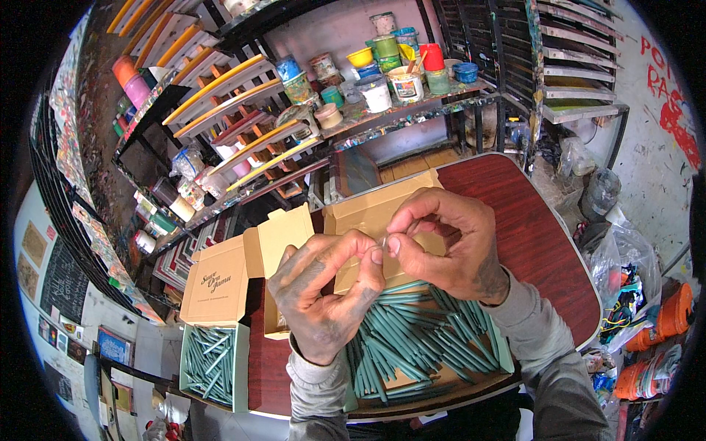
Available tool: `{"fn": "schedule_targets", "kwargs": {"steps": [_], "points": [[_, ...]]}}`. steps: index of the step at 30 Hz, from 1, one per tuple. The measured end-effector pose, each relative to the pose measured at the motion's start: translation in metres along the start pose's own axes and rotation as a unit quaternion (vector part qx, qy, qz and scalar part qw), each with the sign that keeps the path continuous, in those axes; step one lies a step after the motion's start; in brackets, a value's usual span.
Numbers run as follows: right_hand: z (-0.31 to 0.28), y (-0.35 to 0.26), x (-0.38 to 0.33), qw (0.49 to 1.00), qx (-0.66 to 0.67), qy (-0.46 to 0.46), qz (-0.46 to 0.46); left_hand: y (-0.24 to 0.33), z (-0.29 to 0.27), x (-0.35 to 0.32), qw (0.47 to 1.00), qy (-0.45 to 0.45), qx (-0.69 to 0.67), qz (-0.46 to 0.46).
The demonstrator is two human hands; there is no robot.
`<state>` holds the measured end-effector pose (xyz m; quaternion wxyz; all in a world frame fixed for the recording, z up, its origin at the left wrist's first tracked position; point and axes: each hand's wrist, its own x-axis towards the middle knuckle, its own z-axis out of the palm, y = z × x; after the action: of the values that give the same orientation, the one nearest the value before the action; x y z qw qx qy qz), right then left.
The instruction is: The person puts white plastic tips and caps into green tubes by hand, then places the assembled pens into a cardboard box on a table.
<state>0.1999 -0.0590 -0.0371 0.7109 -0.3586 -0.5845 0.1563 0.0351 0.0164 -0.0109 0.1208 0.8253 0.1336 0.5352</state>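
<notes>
My left hand and my right hand are raised close together over the table, thumb and forefinger of each pinched. Between the fingertips shows a tiny pale, thin piece, too small to name. Below my hands, a wide open cardboard box holds many slim, dark green, pen-like sticks, lying loosely side by side. To the left stands a smaller open box, full of similar green sticks. A third open carton is partly hidden behind my left hand.
The boxes rest on a dark red wooden table with a pale rim. Behind it, a paint-splattered shelf carries several paint tubs. Screen frames are racked at the left. Plastic bags and orange buckets stand at the right.
</notes>
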Motion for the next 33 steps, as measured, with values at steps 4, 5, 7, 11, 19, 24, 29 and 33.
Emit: {"fn": "schedule_targets", "kwargs": {"steps": [4,5,7,11,19,24,29,33], "points": [[-0.0022,-0.0012,0.0013,0.997,-0.067,-0.005,-0.039,-0.0034,0.0004,-0.0005,1.0,0.008,0.001,0.006],[-0.0025,-0.0004,0.0002,0.999,-0.043,-0.002,-0.023,-0.0047,0.0008,-0.0007,1.0,0.011,0.003,0.011],[-0.0023,0.0019,-0.0024,1.0,0.004,0.004,0.01,-0.0021,-0.0002,-0.0007,0.999,0.005,-0.038,-0.035],[-0.0035,-0.0008,0.0014,0.975,0.197,-0.077,0.07,-0.0042,0.0029,-0.0004,0.992,0.016,-0.105,-0.065],[-0.0054,0.0015,0.0018,0.977,0.171,-0.097,0.086,-0.005,0.0011,-0.001,0.992,0.007,-0.096,-0.077],[-0.0059,-0.0002,-0.0006,0.975,0.167,-0.086,0.116,-0.0059,0.0006,-0.0009,0.994,0.001,-0.089,-0.068],[-0.0053,-0.0006,-0.0013,0.984,0.127,-0.075,0.1,-0.0055,-0.0002,-0.0015,0.994,-0.008,-0.08,-0.069],[-0.0059,0.0044,-0.0048,0.994,0.072,-0.055,0.063,-0.004,0.001,-0.0006,0.998,-0.019,-0.047,-0.033]]}}
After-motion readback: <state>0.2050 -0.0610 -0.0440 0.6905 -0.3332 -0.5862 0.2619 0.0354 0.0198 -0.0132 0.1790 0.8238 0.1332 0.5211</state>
